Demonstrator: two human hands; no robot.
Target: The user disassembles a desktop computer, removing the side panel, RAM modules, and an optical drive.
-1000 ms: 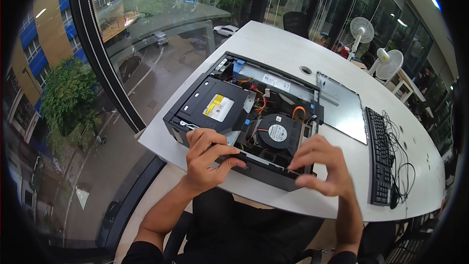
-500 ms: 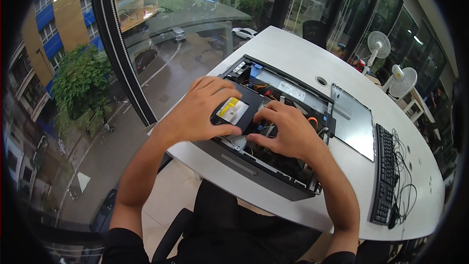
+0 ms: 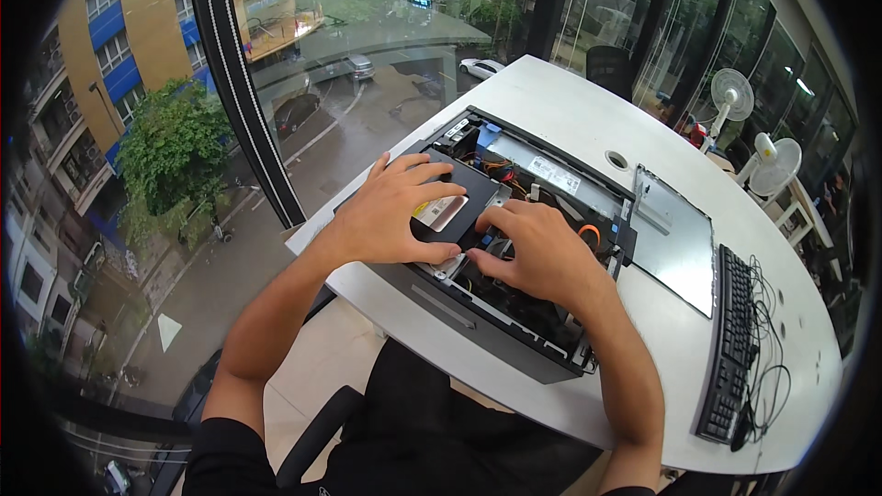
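Just before the open computer case (image 3: pixel 444 310), the person's dark lap (image 3: pixel 413 422) meets the near edge of the white table (image 3: pixel 551 96); only a narrow strip of tabletop runs along the case's front wall. In the case's left half sits a black optical drive (image 3: pixel 476 195). The left hand (image 3: pixel 390 211) lies across it, fingers spread apart, thumb at its near right corner. The right hand (image 3: pixel 542 253) reaches into the case beside the drive's right edge; its thumb and bent forefinger stand apart, though whether they pinch anything cannot be told. Wider tabletop stretches beyond the case. Right of the case lie a silver metal panel (image 3: pixel 675 253) and, past it, a black keyboard (image 3: pixel 729 340). Two white fans (image 3: pixel 774 167) stand farthest right of the case.
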